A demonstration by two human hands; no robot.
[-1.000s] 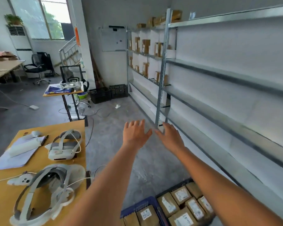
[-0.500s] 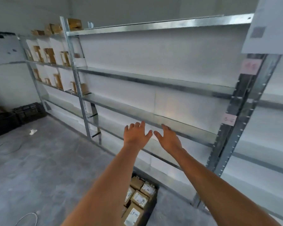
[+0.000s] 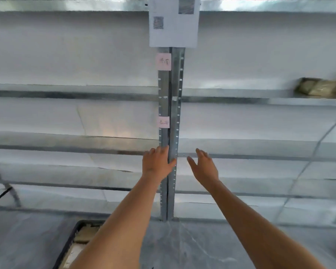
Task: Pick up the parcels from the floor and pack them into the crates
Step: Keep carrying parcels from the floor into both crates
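Both arms reach forward at chest height toward a metal shelving rack. My left hand point(image 3: 157, 163) is held out with straight fingers and holds nothing. My right hand point(image 3: 203, 165) is beside it, fingers spread, also empty. At the bottom left, a dark crate point(image 3: 67, 247) on the floor shows only its corner, with brown parcels point(image 3: 84, 232) inside. My left forearm hides most of the crate.
A steel upright point(image 3: 172, 113) of the rack point(image 3: 66, 94) stands straight ahead, with pink labels and a white printed sheet point(image 3: 174, 22) taped to it. A blurred brown package point(image 3: 318, 87) lies on a shelf at the right. Grey concrete floor point(image 3: 192, 247) spreads below.
The view has swung to the right, from the room and yellow table to facing the rack head-on. The crate has slid to the bottom left. Both hands stay outstretched and empty.
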